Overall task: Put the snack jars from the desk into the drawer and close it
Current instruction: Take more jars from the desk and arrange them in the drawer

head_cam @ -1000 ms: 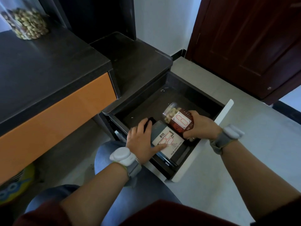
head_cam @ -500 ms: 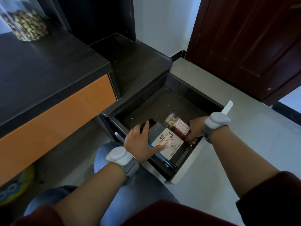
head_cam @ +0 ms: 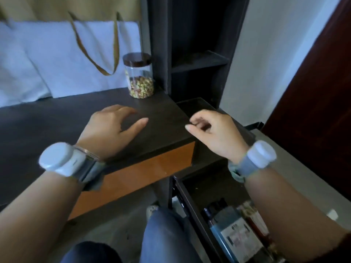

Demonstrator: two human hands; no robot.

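While the open drawer (head_cam: 212, 188) sits low at your right, your empty, loosely spread left hand (head_cam: 108, 130) and half-curled right hand (head_cam: 214, 133) hover over the desk (head_cam: 47, 122) — the upright snack jar (head_cam: 138, 75) stands beyond, nearer the left.

Dark desk (head_cam: 57, 120), jar of nuts (head_cam: 139, 75) upright at its back edge; open drawer (head_cam: 209, 188), seemingly two jars (head_cam: 241, 236) inside
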